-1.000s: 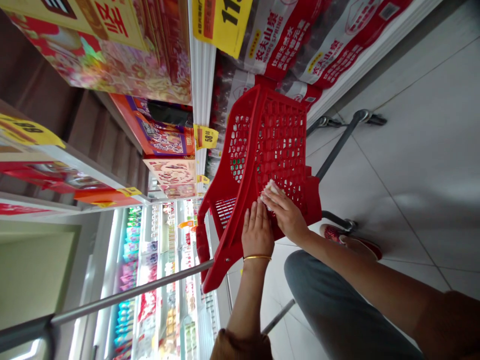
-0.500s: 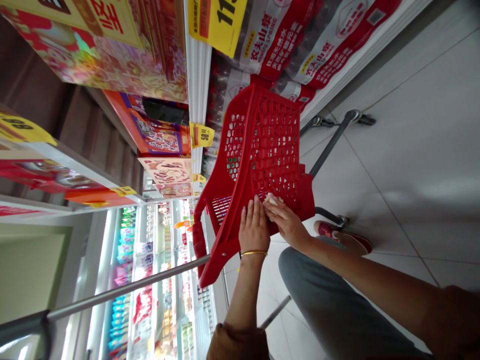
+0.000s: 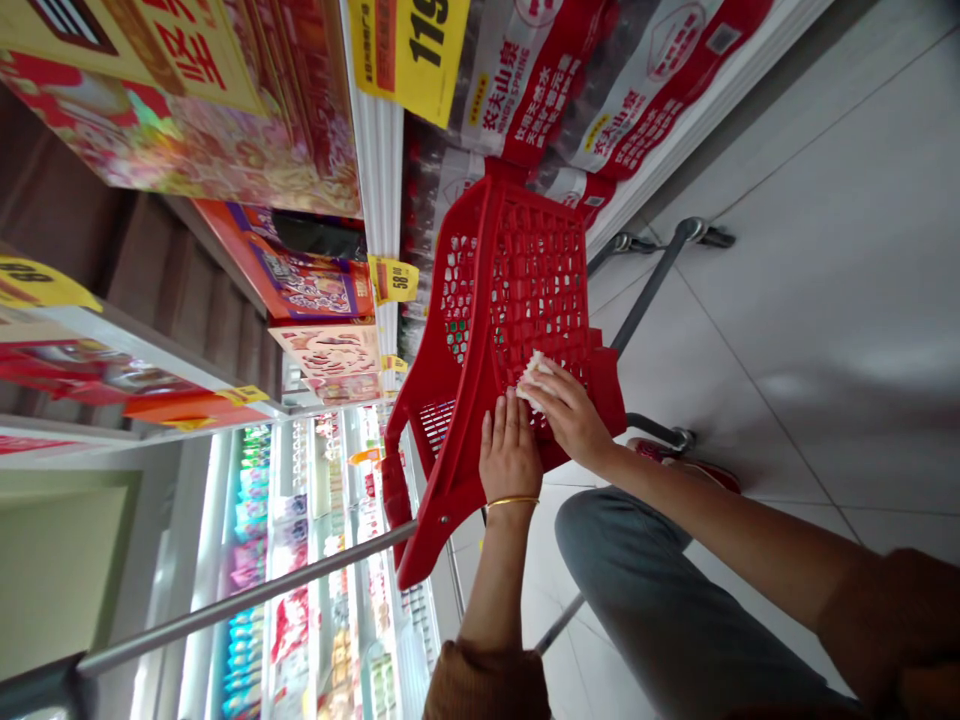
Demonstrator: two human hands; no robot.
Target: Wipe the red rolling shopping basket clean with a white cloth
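A red plastic shopping cart [image 3: 501,300] with a latticed basket fills the middle of the view, which is turned sideways. My left hand [image 3: 511,455], with a thin gold bangle at the wrist, lies flat on the cart's red side, fingers stretched out. Beside it, my right hand [image 3: 574,415] presses a crumpled white cloth [image 3: 534,382] against the latticed wall. Its fingers lie over the cloth and hide part of it. The two hands are close together near the basket's edge.
Packs of bottled water [image 3: 517,80] stand on a low shelf behind the cart. Boxed goods [image 3: 300,270] and yellow price tags [image 3: 394,280] line the shelves. A metal handle bar [image 3: 247,590] runs to the lower left. My bent knee [image 3: 600,540] is close to the cart, above the tiled floor [image 3: 847,280].
My right hand has slid the white cloth slightly up the latticed side, and more of the cloth shows. My left hand keeps its place on the cart. The view has shifted slightly.
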